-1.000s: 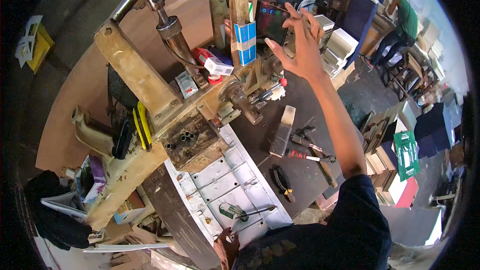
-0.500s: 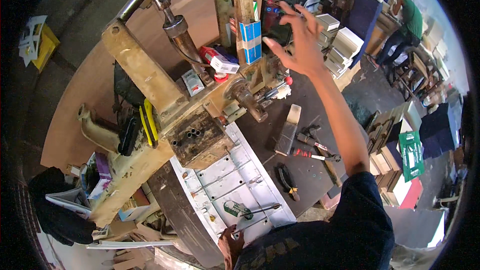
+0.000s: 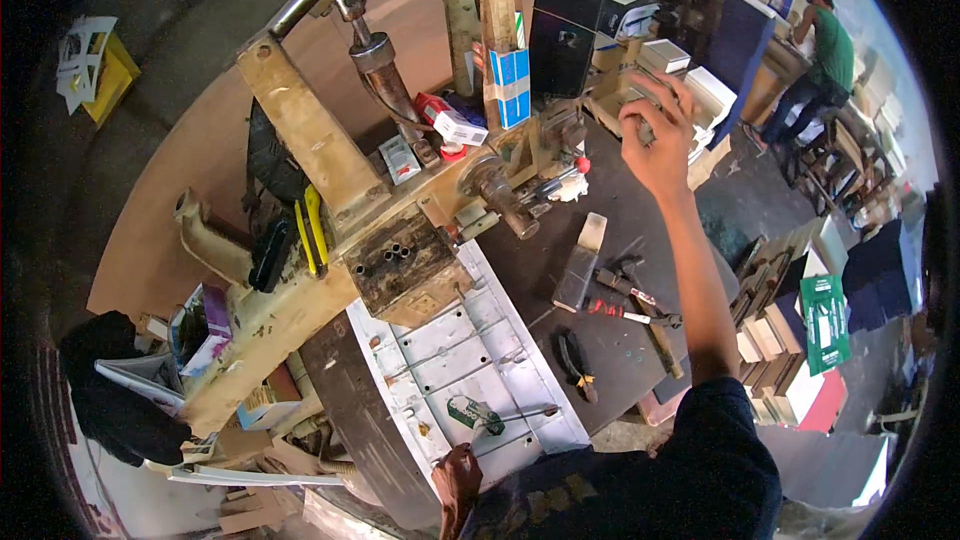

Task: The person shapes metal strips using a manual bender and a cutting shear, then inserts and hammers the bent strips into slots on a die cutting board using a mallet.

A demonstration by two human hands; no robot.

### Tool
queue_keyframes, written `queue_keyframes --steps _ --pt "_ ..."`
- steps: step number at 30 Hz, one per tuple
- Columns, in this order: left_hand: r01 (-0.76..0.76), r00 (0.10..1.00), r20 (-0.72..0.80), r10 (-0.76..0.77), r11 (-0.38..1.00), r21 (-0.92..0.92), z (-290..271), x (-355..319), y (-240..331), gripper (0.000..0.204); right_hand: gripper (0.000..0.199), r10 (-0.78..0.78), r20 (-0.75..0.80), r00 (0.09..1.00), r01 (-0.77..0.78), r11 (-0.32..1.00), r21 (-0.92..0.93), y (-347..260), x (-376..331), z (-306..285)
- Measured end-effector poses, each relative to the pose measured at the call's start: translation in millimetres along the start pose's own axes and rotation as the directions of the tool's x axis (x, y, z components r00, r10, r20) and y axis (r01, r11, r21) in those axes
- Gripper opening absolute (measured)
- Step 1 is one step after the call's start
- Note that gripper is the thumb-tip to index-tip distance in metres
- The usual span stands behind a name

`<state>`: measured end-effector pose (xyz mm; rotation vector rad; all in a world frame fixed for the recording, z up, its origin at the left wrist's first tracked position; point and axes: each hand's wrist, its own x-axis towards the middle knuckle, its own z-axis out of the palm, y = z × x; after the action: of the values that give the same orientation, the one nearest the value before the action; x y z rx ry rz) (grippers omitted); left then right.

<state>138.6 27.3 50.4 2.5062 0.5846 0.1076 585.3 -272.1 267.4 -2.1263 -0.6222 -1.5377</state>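
My right hand (image 3: 660,135) is raised above the bench's far right side, its fingers curved and apart with nothing in them. Nearest to it are a black phone-like device (image 3: 565,37) with a dark screen, held upright beside the machine post, and several white book blocks (image 3: 710,95). Low in the view my left hand (image 3: 458,477) rests at the near edge of a white grooved panel (image 3: 450,350), fingers bunched; what they hold, if anything, is hidden. A green-labelled piece (image 3: 470,415) and a thin metal rod (image 3: 530,412) lie on that panel.
A worn metal machine block (image 3: 405,275) stands over the panel's far end. Yellow-handled pliers (image 3: 312,230), a hammer (image 3: 640,290), black-handled pliers (image 3: 573,365) and a flat bar (image 3: 580,260) lie about. Book stacks (image 3: 790,340) rise at right; a person in green (image 3: 828,50) works beyond.
My right hand has drawn back to the right and down, away from the phone-like device, and its fingers have curled in more. The device's lit screen has gone dark. The view has shifted slightly.
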Motion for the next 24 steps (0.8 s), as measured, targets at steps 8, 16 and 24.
queue_keyframes --steps 8,16,24 --pt "-0.02 1.0 0.021 0.02 1.0 -0.022 6 -2 -9 0.014 0.024 0.035 0.072 0.997 -0.042 0.994 0.098 -19 2 3" --pt "-0.04 0.999 0.018 0.04 0.999 -0.025 4 -2 -9 0.014 0.036 0.026 0.138 0.99 -0.024 1.0 -0.012 -12 29 18" --pt "0.025 0.999 0.024 -0.024 0.998 -0.057 -1 -4 -3 0.017 0.042 -0.098 0.11 0.989 0.109 0.99 -0.093 0 56 31"
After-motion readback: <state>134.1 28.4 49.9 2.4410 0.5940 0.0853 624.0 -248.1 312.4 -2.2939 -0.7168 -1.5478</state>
